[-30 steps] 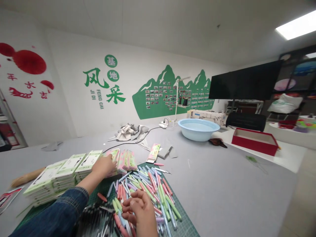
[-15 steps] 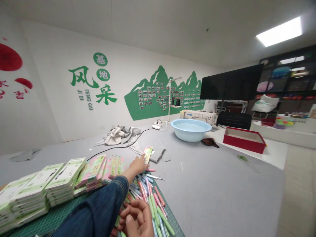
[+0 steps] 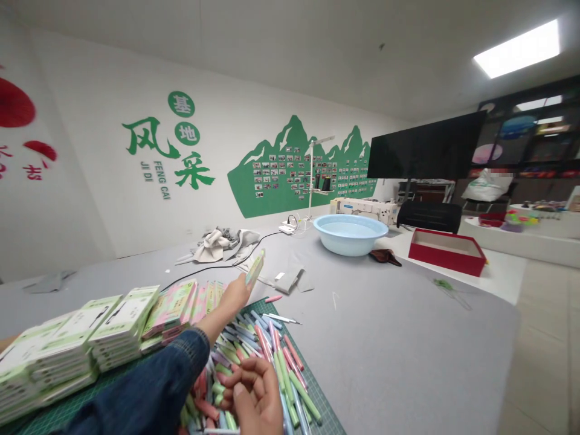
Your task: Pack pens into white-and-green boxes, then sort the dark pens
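Observation:
My left hand (image 3: pixel 238 294), in a denim sleeve, is stretched forward with its fingers closed on a slim printed box (image 3: pixel 256 270), held upright and tilted, green edge showing. Beside that wrist lie similar pink-and-green boxes (image 3: pixel 172 308) in a stack, marked with a 5. My right hand (image 3: pixel 258 393) hovers low in front, palm turned inward, fingers loosely curled and thumb apart, with nothing visible in it. Under and around it spreads a heap of pastel pens (image 3: pixel 285 374) in green, pink, blue and white, on a green cutting mat (image 3: pixel 324 405).
Stacks of white-and-green boxes (image 3: pixel 122 320) stand at left. Farther back are crumpled grey cloth (image 3: pixel 217 244), a black cable (image 3: pixel 199 270), grey scraps (image 3: pixel 290 281), a blue basin (image 3: pixel 351 235), a sewing machine (image 3: pixel 362 208) and a red box (image 3: pixel 446 254). Grey cloth covers the table.
My left hand has moved left and a little up, and the slim box has turned from showing its printed face to nearly edge-on. My right hand has stayed almost in place.

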A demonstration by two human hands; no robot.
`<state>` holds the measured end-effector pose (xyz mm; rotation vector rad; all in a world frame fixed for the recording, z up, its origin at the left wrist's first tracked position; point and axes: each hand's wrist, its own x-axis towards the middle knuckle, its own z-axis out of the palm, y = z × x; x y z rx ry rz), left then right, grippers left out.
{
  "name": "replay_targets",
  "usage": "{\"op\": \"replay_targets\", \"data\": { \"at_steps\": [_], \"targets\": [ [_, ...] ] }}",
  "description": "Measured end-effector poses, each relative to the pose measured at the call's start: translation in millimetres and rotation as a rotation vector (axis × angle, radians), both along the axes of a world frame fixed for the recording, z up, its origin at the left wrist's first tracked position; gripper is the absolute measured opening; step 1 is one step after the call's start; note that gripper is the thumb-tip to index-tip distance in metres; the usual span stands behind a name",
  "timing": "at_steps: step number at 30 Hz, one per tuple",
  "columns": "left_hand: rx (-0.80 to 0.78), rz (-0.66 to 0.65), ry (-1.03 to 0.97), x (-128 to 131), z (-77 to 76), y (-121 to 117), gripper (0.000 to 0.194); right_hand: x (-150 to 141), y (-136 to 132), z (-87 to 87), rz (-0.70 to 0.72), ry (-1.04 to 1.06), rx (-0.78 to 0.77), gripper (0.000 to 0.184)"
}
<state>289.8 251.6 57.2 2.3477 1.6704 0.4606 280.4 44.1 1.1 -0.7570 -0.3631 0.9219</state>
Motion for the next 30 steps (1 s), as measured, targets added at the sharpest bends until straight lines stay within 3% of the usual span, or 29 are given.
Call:
{"op": "replay_targets", "data": {
  "at_steps": [4, 7, 11, 15, 18, 22, 26, 30],
  "targets": [
    [0.025, -0.071, -0.101, -55.1, 29.0, -56.5, 0.041, 7.4, -3.4, 3.2, -0.027, -0.086, -0.027, 0.029],
    [0.05, -0.24, -0.222, -99.2, 36.6, -115.6, 0.048, 13.2, -12.8, 16.0, 0.089, -0.084, -0.062, 0.041],
    [-0.009, -0.345, -0.215, -140.3, 24.3, -188.4, 0.044, 12.1, -27.5, 35.6, 0.199, -0.082, -0.009, 0.052],
    [0.04, -0.368, -0.145, -159.6, -1.3, -232.3, 0.051, -2.4, -33.2, 38.0, 0.329, -0.017, -0.016, 0.054],
    [-0.002, -0.282, -0.173, -168.5, -12.1, -245.0, 0.054, -14.3, -30.9, 32.7, 0.375, 0.018, -0.039, 0.047],
    [-0.169, -0.162, -0.43, -180.1, -9.1, -238.6, 0.054, -26.4, -24.4, 34.8, 0.407, -0.014, 0.031, 0.039],
    [-0.457, -0.15, -0.78, -190.7, -1.7, -221.4, 0.044, -39.3, -22.0, 43.9, 0.495, 0.036, 0.1, 0.044],
    [-0.704, -0.204, -0.956, -195.5, -3.5, -217.7, 0.044, -48.4, -25.3, 44.5, 0.576, 0.08, 0.112, 0.049]
  ]
}}
